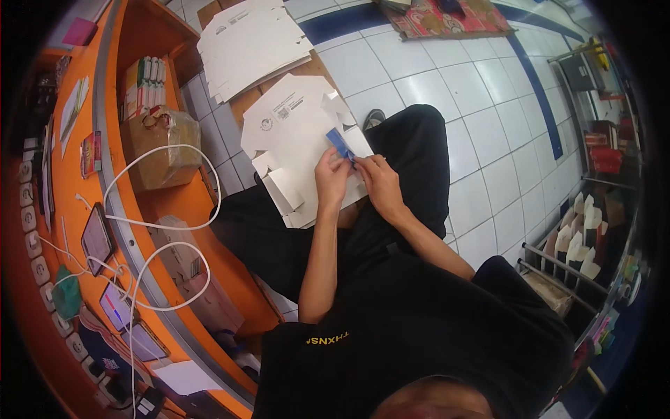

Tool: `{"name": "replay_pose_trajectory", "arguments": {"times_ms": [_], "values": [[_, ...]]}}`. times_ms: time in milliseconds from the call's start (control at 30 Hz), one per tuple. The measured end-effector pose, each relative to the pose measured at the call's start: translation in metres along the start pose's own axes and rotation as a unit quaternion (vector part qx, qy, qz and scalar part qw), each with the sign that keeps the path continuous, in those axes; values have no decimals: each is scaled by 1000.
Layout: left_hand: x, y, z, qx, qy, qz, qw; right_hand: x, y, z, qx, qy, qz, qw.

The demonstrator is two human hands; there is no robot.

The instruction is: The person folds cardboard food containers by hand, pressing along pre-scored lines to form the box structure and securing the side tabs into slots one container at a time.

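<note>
The person sits with a large white cardboard sheet (283,153), which has cut flaps at its edges and small dark print; it lies at the end of a wooden bench (318,68) and reaches to the legs. Above its lower right part is the blue strip (338,142), and both hands have it: the left hand (332,180) pinches it by the fingertips, and the right hand (379,183) pinches it too, just beside. Farther along the bench lies a stack of white sheets (252,43). The floor (474,87) is of pale shiny tiles, crossed by dark blue bands (534,91), and at the far side there is a red patterned mat (426,24). On the left stands an orange counter (73,199); phones (98,237) and white cables (165,228) are on it, and the shelf below holds a brown taped carton (162,153). On the right, a metal rack (569,284) carries small open boxes (583,248).
</note>
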State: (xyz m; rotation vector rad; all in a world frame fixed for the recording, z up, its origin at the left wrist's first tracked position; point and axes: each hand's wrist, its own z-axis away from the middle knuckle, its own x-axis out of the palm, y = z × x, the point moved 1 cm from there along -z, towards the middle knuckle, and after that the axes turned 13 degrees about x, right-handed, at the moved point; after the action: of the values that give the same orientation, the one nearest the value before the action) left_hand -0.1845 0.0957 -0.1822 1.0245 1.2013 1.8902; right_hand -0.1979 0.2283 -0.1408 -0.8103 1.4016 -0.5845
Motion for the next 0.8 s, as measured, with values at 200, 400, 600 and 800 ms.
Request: {"name": "replay_pose_trajectory", "arguments": {"times_ms": [200, 400, 600, 800], "values": [[3, 8, 12, 23, -77, -77, 994, 11, 2, -14, 98, -25, -26, 995], [-53, 92, 22, 168, 88, -383, 904, 11, 30, -26, 131, -9, -26, 991], [-119, 96, 18, -49, 102, -123, 986, 9, 20, -31, 136, -44, -95, 985], [-100, 95, 15, -37, 16, -59, 997, 4, 16, -27, 60, -39, -50, 996]]}}
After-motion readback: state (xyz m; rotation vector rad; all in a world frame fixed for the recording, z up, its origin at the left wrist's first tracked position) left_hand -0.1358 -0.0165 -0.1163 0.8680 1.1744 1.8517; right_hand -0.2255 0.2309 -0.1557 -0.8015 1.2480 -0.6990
